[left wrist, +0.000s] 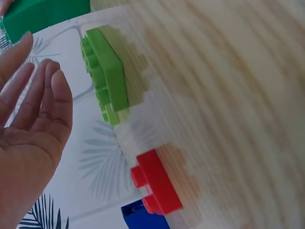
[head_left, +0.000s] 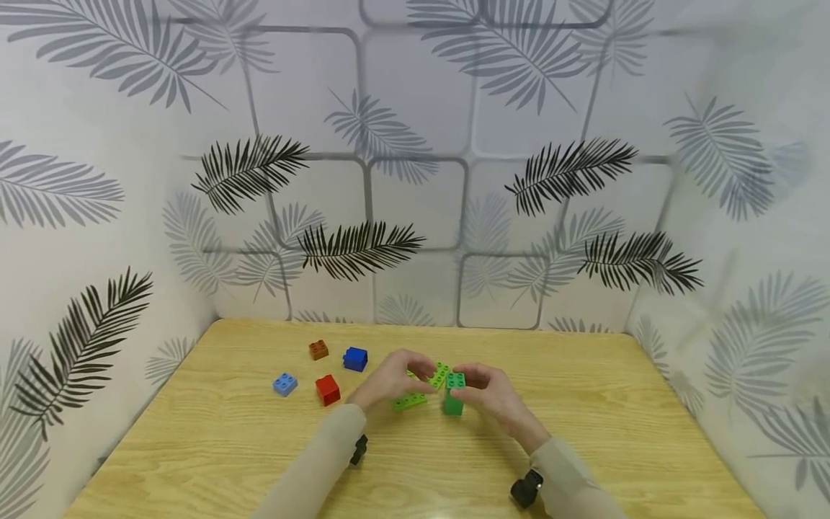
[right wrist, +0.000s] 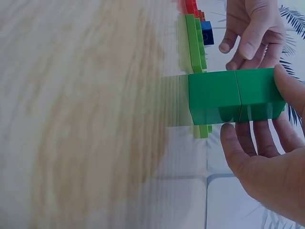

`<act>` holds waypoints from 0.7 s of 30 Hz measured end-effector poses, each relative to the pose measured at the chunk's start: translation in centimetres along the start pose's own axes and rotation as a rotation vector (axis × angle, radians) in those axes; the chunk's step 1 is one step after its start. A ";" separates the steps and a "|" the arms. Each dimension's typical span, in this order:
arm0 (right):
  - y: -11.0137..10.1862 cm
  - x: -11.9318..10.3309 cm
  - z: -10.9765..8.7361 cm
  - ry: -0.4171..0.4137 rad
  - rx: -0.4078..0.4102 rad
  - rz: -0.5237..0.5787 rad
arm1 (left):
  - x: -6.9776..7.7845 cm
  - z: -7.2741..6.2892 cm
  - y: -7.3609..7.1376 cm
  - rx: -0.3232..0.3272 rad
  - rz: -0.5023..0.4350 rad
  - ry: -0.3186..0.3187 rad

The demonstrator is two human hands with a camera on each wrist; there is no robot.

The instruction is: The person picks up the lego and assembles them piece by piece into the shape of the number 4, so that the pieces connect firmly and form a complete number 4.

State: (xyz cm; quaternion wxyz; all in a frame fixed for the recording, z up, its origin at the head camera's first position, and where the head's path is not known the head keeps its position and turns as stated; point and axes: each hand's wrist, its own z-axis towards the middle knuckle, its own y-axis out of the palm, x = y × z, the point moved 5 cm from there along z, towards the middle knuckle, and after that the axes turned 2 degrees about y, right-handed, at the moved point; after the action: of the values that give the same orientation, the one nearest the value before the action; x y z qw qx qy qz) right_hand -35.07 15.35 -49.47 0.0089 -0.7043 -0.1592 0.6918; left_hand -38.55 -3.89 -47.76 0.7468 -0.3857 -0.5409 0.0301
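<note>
Two green toy bricks, one stacked on the other, make an upright green block on the table. My right hand holds this block near its top, thumb on one side and fingers on the other; a seam shows between the two bricks in the right wrist view. To its left, my left hand holds nothing, its fingers loosely bent above a flat light green brick. Another light green piece lies behind, between the hands. The left hand partly covers the light green pieces.
Left of the hands lie a red brick, a dark blue brick, a light blue brick and a brown brick. The wooden table meets a leaf-patterned wall at its back edge.
</note>
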 end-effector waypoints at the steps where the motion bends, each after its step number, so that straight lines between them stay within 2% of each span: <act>1: 0.0 0.0 0.0 0.001 -0.001 0.000 | -0.2 -0.1 -0.2 0.006 0.000 -0.015; 4: 0.0 -0.2 -0.1 0.007 0.002 -0.003 | -0.5 -0.2 -0.6 0.028 0.005 -0.041; 10: 0.0 -0.4 -0.1 0.026 0.033 -0.023 | -0.8 0.4 -0.7 0.038 0.044 -0.034; 18: -0.1 -0.4 -0.2 0.030 0.029 -0.034 | -1.1 1.8 0.4 0.029 0.083 -0.061; 21: -0.1 -0.2 -0.3 0.036 0.029 -0.027 | -1.3 2.2 1.1 0.009 0.077 -0.095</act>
State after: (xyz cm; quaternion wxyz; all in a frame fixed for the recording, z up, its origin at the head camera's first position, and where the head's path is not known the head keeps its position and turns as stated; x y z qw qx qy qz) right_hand -34.83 15.43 -49.23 0.0313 -0.7141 -0.1584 0.6812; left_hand -40.51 -2.49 -49.20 0.7204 -0.4008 -0.5604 0.0794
